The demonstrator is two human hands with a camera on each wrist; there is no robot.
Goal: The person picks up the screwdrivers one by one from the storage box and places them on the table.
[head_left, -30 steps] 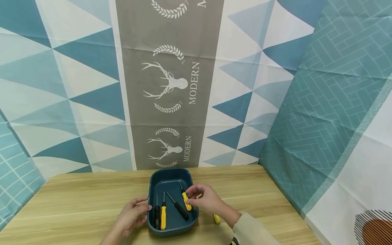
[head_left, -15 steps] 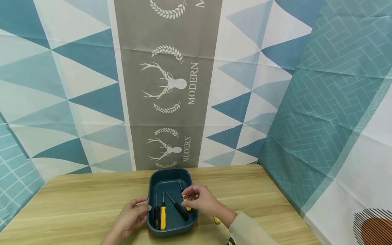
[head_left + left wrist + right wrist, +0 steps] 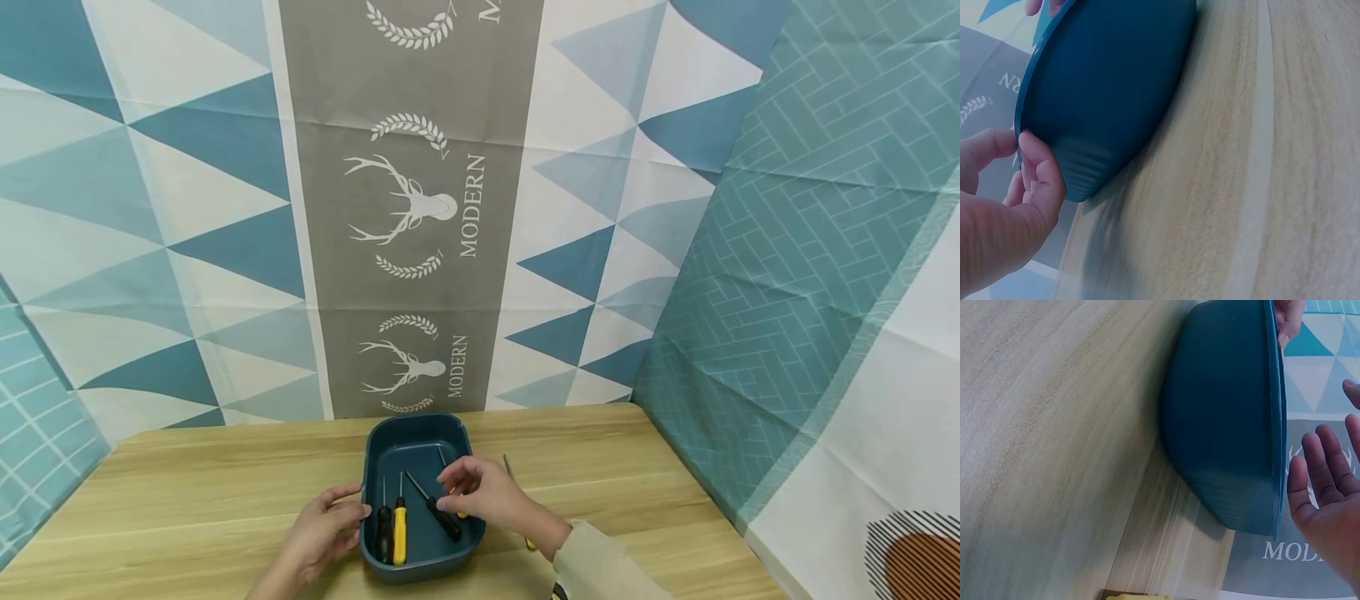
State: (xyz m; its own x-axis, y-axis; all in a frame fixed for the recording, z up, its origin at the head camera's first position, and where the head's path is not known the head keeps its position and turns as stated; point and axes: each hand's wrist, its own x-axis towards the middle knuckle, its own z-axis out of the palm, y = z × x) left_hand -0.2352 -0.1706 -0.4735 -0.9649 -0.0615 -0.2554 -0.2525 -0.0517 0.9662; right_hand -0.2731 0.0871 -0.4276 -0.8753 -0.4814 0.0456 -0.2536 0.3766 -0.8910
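Observation:
A dark teal tray (image 3: 415, 433) sits on the wooden table. Lying in it are a black-handled screwdriver (image 3: 384, 531), a yellow one (image 3: 401, 527), a slanted black one (image 3: 444, 517) and a yellow one (image 3: 460, 513) partly hidden under my right hand. My right hand (image 3: 463, 485) hovers over the tray's right side, fingers relaxed and holding nothing; the right wrist view shows its bare palm (image 3: 1329, 500) beside the tray wall (image 3: 1229, 425). My left hand (image 3: 357, 502) holds the tray's left rim, its thumb and curled fingers (image 3: 1038, 172) at the tray's edge (image 3: 1104, 94).
Another screwdriver (image 3: 511, 469) with a yellow handle lies on the table just right of the tray, partly behind my right wrist. Patterned cloth hangs close behind and to the right. The table edge runs near the right cloth.
My right hand has let go of the yellow screwdriver, which now lies in the tray, and has drifted slightly left with its fingers loosened. The left hand stays on the rim.

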